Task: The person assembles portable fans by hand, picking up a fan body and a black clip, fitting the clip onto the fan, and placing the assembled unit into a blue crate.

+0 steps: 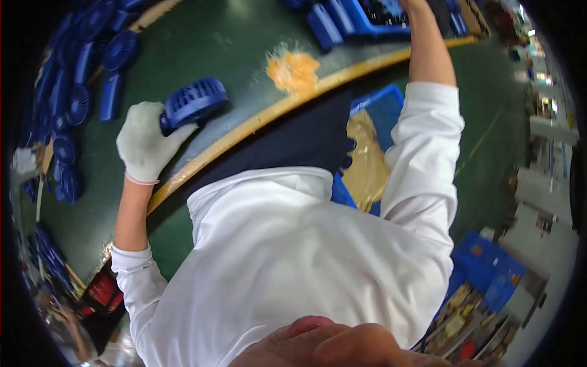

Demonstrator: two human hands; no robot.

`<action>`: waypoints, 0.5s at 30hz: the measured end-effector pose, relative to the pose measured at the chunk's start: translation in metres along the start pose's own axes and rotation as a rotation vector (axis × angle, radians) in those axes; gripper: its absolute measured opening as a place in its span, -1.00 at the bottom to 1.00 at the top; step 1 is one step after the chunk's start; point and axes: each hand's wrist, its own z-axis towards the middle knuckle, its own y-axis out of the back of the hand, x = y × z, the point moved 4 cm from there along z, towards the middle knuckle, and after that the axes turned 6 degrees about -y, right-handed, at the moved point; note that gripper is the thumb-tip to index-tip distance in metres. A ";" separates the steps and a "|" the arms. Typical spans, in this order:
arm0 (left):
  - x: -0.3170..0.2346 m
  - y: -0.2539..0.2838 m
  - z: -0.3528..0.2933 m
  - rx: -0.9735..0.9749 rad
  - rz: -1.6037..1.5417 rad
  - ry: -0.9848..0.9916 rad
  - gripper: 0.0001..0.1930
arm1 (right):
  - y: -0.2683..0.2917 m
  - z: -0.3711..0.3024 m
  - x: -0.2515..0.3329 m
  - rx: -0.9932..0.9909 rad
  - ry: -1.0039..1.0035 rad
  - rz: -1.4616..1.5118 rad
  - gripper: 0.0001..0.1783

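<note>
My left hand (pixel 144 139), in a white glove, is closed around a blue handheld fan (pixel 197 101) with a slotted round head. It holds the fan just above the green tabletop (pixel 238 30), near the yellow front edge. My right arm stretches to the far right, where my right hand (pixel 412 3) is over a blue bin (pixel 367 25) of small dark parts. The top of the picture cuts that hand off, so its fingers are hidden. Between the hands lies an orange-yellow clump (pixel 293 72) with clear stringy bits around it.
Many blue fans (pixel 78 104) lie in rows along the left side of the table. More blue fan pieces (pixel 324 25) rest beside the bin. Below the table edge at right stands a blue crate (pixel 382 101) lined with tan plastic (pixel 367 162). Blue boxes (pixel 488 269) stand at lower right.
</note>
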 end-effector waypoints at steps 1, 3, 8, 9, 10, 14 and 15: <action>0.001 0.001 -0.002 0.010 0.011 0.011 -0.54 | 0.003 -0.013 0.022 -0.053 -0.018 0.219 -0.88; 0.000 -0.008 0.009 0.059 -0.024 -0.041 -0.61 | 0.031 -0.015 -0.006 -0.039 -0.010 0.227 -0.94; 0.004 -0.018 0.009 0.191 -0.037 -0.042 -0.67 | 0.033 -0.060 0.010 0.004 -0.192 0.231 -0.85; 0.004 -0.018 0.010 0.169 -0.001 -0.048 -0.69 | 0.033 -0.063 0.010 0.038 -0.214 0.111 -0.84; 0.003 -0.014 0.011 0.151 0.007 -0.061 -0.69 | 0.037 -0.065 0.012 0.049 -0.176 -0.011 -0.84; 0.018 -0.013 0.005 0.077 0.060 -0.014 -0.67 | 0.037 -0.066 0.010 0.025 -0.270 0.480 -0.81; 0.026 -0.011 -0.001 0.081 0.020 0.064 -0.62 | 0.039 -0.065 0.009 0.018 -0.242 0.226 -0.78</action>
